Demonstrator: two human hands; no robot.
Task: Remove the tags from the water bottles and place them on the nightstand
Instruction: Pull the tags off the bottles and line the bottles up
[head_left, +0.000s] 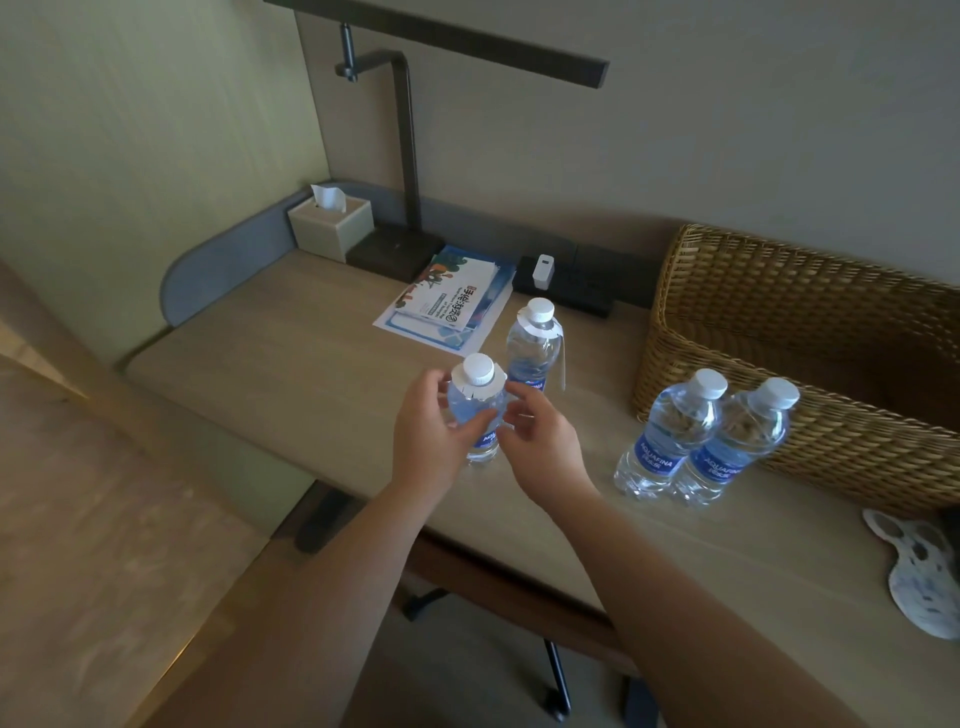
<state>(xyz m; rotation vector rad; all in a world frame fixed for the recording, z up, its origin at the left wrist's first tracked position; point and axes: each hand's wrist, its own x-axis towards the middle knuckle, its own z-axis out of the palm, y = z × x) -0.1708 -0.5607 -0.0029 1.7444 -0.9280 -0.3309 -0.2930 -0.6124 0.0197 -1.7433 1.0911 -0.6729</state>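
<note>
The left hand (434, 434) grips the near bottle (478, 415) around its shoulder; the right hand (537, 431) pinches at its tag (480, 387), which rings the neck under the cap. Behind it stands a second tagged bottle (535, 343); 2 untagged bottles (701, 436) stand toward the counter's (260, 364) right edge beside a wicker basket (779, 322). A sharp tug could tear the paper ring or tip the bottle into its neighbour.

L hand (434, 421) & R hand (537, 434) — fingers curled, gripping.
</note>
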